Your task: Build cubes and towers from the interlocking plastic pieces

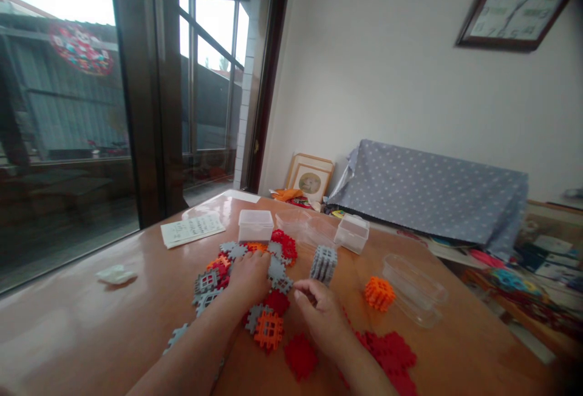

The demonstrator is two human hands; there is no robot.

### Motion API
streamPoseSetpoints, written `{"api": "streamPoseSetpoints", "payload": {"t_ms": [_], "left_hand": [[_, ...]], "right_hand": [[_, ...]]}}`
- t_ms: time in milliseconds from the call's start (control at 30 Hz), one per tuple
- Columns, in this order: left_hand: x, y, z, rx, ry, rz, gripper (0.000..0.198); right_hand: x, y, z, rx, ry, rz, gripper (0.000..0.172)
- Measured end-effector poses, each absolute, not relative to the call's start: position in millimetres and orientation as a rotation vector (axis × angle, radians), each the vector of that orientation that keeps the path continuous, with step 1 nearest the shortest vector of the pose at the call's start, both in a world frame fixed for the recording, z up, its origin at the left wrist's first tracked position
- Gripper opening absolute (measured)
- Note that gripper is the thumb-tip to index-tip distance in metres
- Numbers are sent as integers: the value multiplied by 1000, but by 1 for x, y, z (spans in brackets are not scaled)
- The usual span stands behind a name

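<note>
My left hand (248, 277) lies flat with its fingers stretched over a heap of grey, red and orange interlocking plastic tiles (218, 271) on the brown table (136, 317). My right hand (321, 311) has its fingers curled, the tips pressed together near a grey tile (285, 285); what it pinches, if anything, I cannot make out. Just beyond it stands an assembled grey block (323, 263). An orange assembled block (379, 293) sits to the right. An orange tile (268, 330) and red tiles (300, 356) lie between my forearms.
Two small clear boxes (255, 225) (351, 233) and clear lids (412, 286) stand behind the tiles. A printed sheet (192, 229) and a crumpled tissue (116, 274) lie at left. A dotted grey cloth (432, 192) covers something at the back; a window is at left.
</note>
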State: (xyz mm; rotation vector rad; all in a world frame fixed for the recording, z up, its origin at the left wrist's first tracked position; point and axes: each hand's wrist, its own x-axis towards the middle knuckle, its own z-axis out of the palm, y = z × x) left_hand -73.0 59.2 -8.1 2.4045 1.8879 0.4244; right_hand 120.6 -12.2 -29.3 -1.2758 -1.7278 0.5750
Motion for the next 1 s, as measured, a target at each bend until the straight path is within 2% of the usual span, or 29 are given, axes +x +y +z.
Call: {"api": "streamPoseSetpoints", "payload": {"t_ms": [133, 467, 633, 700, 833, 900, 1000], "left_hand": [[-74, 62, -11, 2408, 1911, 425, 35], [-74, 63, -10, 2397, 1816, 544, 25], [-72, 69, -13, 2117, 1511, 890, 14], [-67, 71, -13, 1903, 1308, 1011, 12], [-55, 65, -8, 1519, 924, 1084, 22], [-51, 59, -4, 1422, 816, 1078, 27], [-49, 51, -1, 1350, 748, 1048, 30]], "right_hand": [[122, -10, -33, -1287, -1731, 572, 21], [119, -12, -36, -1285, -1753, 568, 20], [117, -12, -38, -1253, -1685, 631, 22], [116, -10, -39, -1254, -1607, 683, 28], [114, -8, -37, -1255, -1425, 782, 51], [114, -9, -33, -1227, -1353, 852, 53], [113, -13, -23, -1168, -1271, 1020, 47]]}}
